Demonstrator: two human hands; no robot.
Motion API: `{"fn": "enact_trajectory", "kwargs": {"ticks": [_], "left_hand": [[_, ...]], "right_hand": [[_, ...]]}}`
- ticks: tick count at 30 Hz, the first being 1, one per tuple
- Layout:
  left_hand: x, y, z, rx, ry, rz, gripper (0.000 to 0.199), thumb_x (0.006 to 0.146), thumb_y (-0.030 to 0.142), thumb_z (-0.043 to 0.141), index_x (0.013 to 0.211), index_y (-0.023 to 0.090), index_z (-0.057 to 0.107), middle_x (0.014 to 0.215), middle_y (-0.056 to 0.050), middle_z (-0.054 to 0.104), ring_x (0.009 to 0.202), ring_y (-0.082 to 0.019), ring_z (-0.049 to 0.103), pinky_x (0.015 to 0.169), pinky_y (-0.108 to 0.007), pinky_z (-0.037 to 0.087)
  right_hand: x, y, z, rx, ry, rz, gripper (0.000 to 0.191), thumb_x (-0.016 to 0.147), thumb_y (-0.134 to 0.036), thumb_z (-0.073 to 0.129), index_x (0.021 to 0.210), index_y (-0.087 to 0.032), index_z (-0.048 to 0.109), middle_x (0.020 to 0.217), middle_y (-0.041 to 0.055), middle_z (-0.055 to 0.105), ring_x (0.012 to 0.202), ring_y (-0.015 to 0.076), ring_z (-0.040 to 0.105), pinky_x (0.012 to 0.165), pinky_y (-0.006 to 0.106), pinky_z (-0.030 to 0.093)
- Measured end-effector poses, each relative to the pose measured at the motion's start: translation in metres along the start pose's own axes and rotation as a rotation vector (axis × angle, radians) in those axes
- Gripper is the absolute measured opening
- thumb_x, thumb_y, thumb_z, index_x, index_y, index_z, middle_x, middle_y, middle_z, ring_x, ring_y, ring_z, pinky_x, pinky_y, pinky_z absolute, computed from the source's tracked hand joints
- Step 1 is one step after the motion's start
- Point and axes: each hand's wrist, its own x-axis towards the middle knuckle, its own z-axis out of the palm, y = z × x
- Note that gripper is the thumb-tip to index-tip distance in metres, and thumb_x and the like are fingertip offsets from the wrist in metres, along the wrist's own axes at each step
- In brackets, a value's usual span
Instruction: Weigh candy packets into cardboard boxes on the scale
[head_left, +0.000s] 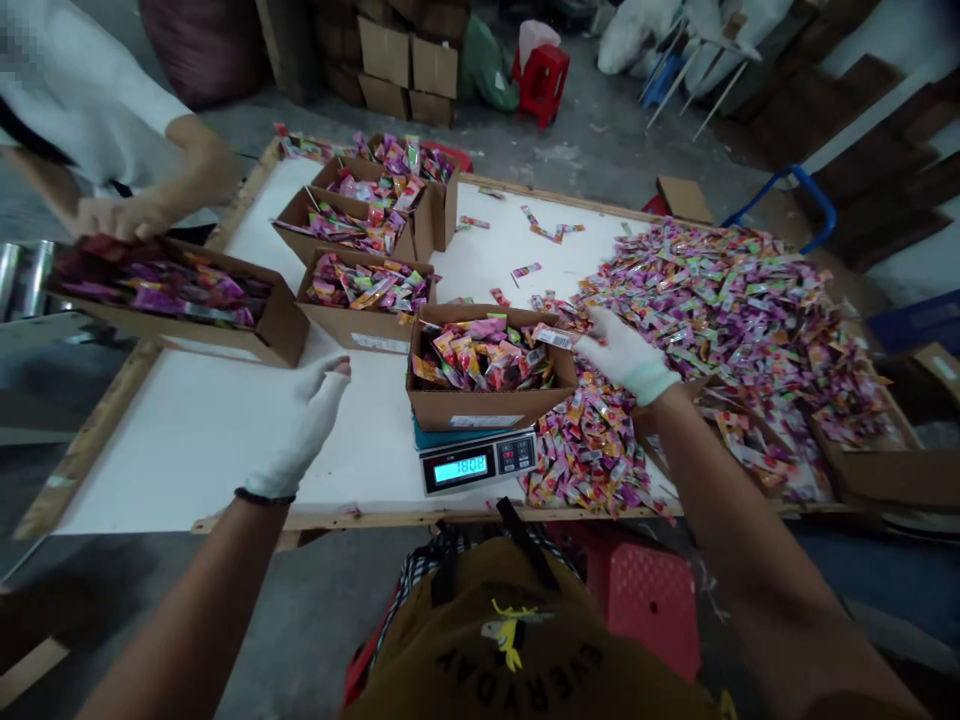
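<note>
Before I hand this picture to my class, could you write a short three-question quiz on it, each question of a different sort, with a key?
1. Multiple choice: the open carton between the two gloved hands rests on
a) a red stool
b) a digital scale
c) the bare tabletop

2. True or false: the right hand is nearer the big heap of loose packets than the left hand is.

3. Fill in the blank: the co-worker's hands are at a filled carton by the ____ edge of the white table, as the camera wearer sees it.

Key: 1 b; 2 true; 3 left
</note>
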Motion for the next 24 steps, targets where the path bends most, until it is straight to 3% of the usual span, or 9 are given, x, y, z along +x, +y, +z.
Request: {"fn": "enact_trajectory", "kwargs": {"ticks": [3,5,7,9,11,12,16,20,24], "left_hand": [[-0.004,0.038,0.012,0.045,-0.030,0.075,0.056,0.093,0.056,0.058,0.131,0.017,0.071,0.126,-0.011,0.075,0.126,-0.032,0.064,0.119,-0.046,0.044],[-0.011,0.028,0.014,0.107,-0.076,0.051,0.061,0.093,0.059,0.056,0.134,0.016,0.070,0.131,-0.013,0.074,0.130,-0.033,0.063,0.119,-0.046,0.044],[-0.018,-0.008,0.009,0.194,-0.133,-0.030,0.068,0.093,0.063,0.053,0.140,0.015,0.067,0.141,-0.017,0.070,0.136,-0.036,0.061,0.120,-0.047,0.043],[-0.026,-0.060,0.001,0.336,-0.175,-0.159,0.077,0.093,0.064,0.048,0.145,0.009,0.062,0.150,-0.025,0.063,0.141,-0.040,0.057,0.121,-0.052,0.042],[-0.041,-0.113,-0.006,0.552,-0.210,-0.269,0.078,0.093,0.060,0.045,0.145,0.004,0.060,0.152,-0.033,0.056,0.145,-0.047,0.051,0.120,-0.061,0.039],[-0.052,-0.137,-0.009,0.643,-0.264,-0.298,0.072,0.092,0.058,0.046,0.141,0.008,0.064,0.152,-0.033,0.055,0.148,-0.050,0.046,0.119,-0.066,0.037],[-0.105,-0.196,-0.005,0.773,-0.334,-0.419,0.061,0.092,0.061,0.046,0.134,0.022,0.069,0.154,-0.030,0.053,0.155,-0.058,0.030,0.111,-0.086,0.025],[-0.132,-0.217,0.007,0.868,-0.345,-0.477,0.082,0.097,0.066,0.031,0.158,0.015,0.048,0.164,-0.034,0.036,0.160,-0.055,0.016,0.115,-0.084,0.020],[-0.130,-0.227,0.008,0.921,-0.370,-0.476,0.086,0.099,0.068,0.020,0.165,0.015,0.038,0.167,-0.033,0.031,0.160,-0.052,0.015,0.115,-0.081,0.023]], "right_hand": [[-0.004,-0.006,0.000,0.058,-0.088,0.017,0.037,0.089,-0.037,0.062,0.114,-0.013,0.076,0.101,0.0129,0.080,0.091,0.0263,0.072,0.089,0.040,0.059],[-0.014,0.000,-0.017,0.036,0.017,0.042,0.036,0.089,-0.037,0.058,0.110,-0.015,0.078,0.092,0.0104,0.078,0.084,0.0263,0.071,0.085,0.040,0.059],[-0.026,0.013,-0.041,-0.056,0.203,0.076,0.040,0.089,-0.039,0.058,0.114,-0.016,0.078,0.095,0.0117,0.077,0.089,0.0301,0.071,0.088,0.046,0.060],[-0.035,0.024,-0.062,-0.174,0.350,0.079,0.044,0.088,-0.039,0.061,0.124,-0.017,0.075,0.110,0.0163,0.075,0.103,0.0357,0.070,0.096,0.054,0.058],[-0.037,0.025,-0.072,-0.222,0.416,0.037,0.047,0.089,-0.037,0.063,0.132,-0.019,0.073,0.121,0.0186,0.071,0.113,0.0377,0.067,0.101,0.057,0.057],[-0.035,0.020,-0.072,-0.208,0.408,0.003,0.046,0.090,-0.035,0.063,0.132,-0.020,0.073,0.121,0.0180,0.070,0.113,0.0367,0.067,0.101,0.056,0.057],[-0.014,-0.028,-0.034,-0.120,0.145,-0.157,0.032,0.098,-0.029,0.056,0.118,-0.019,0.078,0.110,0.0118,0.072,0.109,0.0298,0.068,0.104,0.047,0.055],[0.012,-0.076,0.025,-0.180,-0.213,-0.089,0.030,0.102,-0.025,0.057,0.121,-0.017,0.078,0.119,0.0126,0.066,0.106,0.0252,0.066,0.101,0.038,0.051],[0.024,-0.090,0.049,-0.169,-0.303,-0.058,0.012,0.094,-0.017,0.069,0.101,-0.015,0.078,0.111,0.0099,0.065,0.095,0.0214,0.063,0.088,0.033,0.050]]}}
